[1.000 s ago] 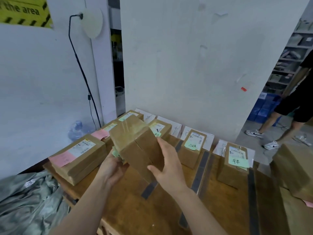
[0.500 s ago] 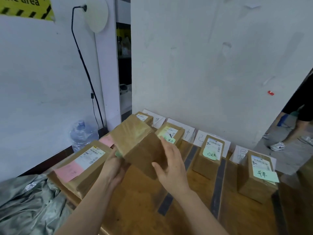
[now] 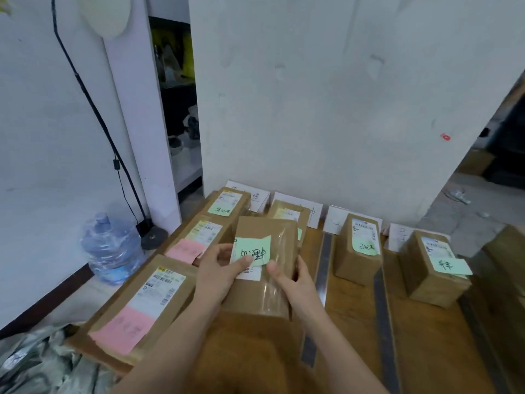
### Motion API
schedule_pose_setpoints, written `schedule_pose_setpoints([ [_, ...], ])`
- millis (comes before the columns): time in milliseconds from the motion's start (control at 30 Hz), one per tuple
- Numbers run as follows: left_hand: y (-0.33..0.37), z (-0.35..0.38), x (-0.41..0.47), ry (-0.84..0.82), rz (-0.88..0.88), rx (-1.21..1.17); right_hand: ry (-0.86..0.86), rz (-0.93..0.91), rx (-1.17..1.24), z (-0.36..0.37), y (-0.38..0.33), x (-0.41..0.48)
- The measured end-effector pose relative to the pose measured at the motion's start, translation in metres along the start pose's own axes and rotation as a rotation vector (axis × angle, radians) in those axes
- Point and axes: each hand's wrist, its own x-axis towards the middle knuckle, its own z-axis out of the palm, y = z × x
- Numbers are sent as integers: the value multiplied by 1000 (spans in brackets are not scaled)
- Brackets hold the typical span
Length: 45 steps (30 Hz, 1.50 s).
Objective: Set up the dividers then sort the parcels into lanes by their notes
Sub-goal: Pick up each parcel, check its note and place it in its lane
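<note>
A wooden worktop (image 3: 426,336) stands against a white wall (image 3: 312,95). Dark divider strips (image 3: 324,268) run toward the wall and cut the worktop into lanes, and white cards (image 3: 335,220) lean on the wall behind them. To the right of the fingers, a second parcel (image 3: 358,248) stands near, and a third parcel (image 3: 431,268) stands farther right, each with a green note. To the left of the fingers lies a flat parcel (image 3: 142,308) with a pink note. Beyond it a water bottle (image 3: 113,248) stands on the floor.

Both hands hold one brown parcel (image 3: 270,285) over the worktop, and its green note (image 3: 251,251) faces up. The left hand (image 3: 216,274) grips the left edge, thumb on the note. The right hand (image 3: 295,280) grips the right edge, and its fingers (image 3: 298,268) curl round it.
</note>
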Motion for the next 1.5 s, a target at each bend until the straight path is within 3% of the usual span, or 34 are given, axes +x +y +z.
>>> schedule_pose_setpoints([
  [167,-5,12,-1,-36,-13,21,28,191,-1,0,7,8],
  [400,-22,28,10,-81,-78,61,63,309,97,-15,27,29],
  [733,-35,41,43,-96,-182,60,193,228,-122,-14,25,47],
  [1100,-56,44,86,-165,-356,18,287,350,-213,9,38,90],
  [1500,-67,51,105,-183,-318,94,335,390,-348,29,46,111],
])
